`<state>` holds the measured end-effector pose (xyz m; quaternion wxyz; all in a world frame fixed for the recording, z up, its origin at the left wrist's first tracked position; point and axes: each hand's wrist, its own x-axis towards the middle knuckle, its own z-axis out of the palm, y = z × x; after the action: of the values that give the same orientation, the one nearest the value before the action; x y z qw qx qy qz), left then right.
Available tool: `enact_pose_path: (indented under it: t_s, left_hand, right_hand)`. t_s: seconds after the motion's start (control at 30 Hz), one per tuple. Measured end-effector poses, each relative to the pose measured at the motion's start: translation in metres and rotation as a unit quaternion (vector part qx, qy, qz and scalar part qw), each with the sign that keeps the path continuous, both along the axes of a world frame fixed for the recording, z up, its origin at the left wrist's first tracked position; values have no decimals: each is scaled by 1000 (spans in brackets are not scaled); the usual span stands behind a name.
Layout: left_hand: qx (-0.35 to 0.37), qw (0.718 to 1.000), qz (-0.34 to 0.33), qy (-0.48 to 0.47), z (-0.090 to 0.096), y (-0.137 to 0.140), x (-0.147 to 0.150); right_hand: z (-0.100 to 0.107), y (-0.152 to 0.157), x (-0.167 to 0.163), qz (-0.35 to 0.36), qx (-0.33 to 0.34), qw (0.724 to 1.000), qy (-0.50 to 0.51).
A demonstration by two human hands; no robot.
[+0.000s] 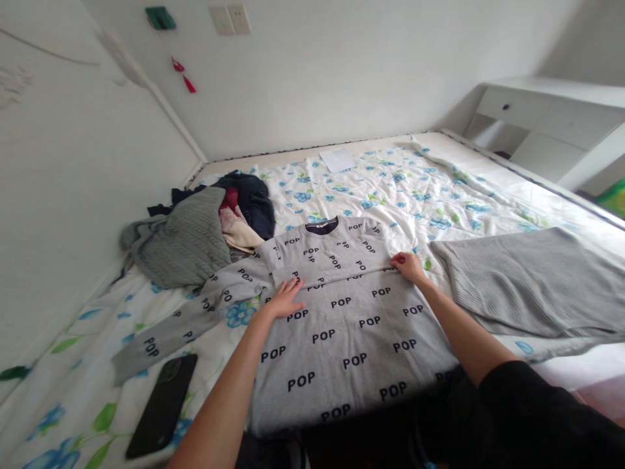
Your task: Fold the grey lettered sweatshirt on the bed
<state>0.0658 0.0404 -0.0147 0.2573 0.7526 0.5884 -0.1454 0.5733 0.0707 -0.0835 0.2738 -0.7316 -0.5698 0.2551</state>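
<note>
A grey sweatshirt (pixel 342 339) printed with "POP" lies spread on the bed, its dark-lined collar pointing away from me. One sleeve stretches out to the left; on the right no sleeve sticks out, and a layer of the printed fabric crosses the chest. My left hand (pixel 284 301) rests flat on the sweatshirt at the left end of that layer, fingers spread. At the right side edge, my right hand (pixel 409 267) has its fingers closed on the fabric.
A black phone (pixel 163 407) lies at the lower left. Beyond the left sleeve sits a pile of clothes with a grey cable-knit garment (pixel 180 241). A folded grey ribbed garment (pixel 527 280) lies to the right. White paper (pixel 338 160) is on the floral sheet (pixel 390 185), near the wall.
</note>
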Motion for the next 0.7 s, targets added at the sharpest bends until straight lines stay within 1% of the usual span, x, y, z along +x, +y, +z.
enact_pose_path:
  t_s: [0.17, 0.3, 0.37, 0.43, 0.53, 0.57, 0.63, 0.7]
  left_hand:
    - [-10, 1000, -4, 6, -3, 2, 0]
    - [-11, 1000, -8, 12, -8, 1, 1]
    - [-10, 1000, -8, 11, -10, 0, 1]
    - [-8, 1000, -12, 5, -12, -2, 1]
    - [-12, 1000, -18, 1, -14, -3, 0]
    - [-14, 1000, -19, 1, -14, -3, -1]
    - [-21, 1000, -19, 3, -15, -3, -2]
    - [-23, 1000, -20, 0, -17, -3, -3]
  right_hand:
    - [-4, 7, 10, -13, -22, 999, 36]
    - [-1, 16, 9, -54, -33, 997, 48]
    - [0, 26, 6, -72, -29, 994, 75]
    - [0, 42, 2, -82, -26, 989, 124]
    - [-2, 77, -10, -88, -51, 974, 203]
    - [-3, 90, -16, -94, -60, 971, 210]
    - [-5, 115, -28, -116, -69, 971, 196]
    - [-6, 136, -38, -143, -59, 973, 170]
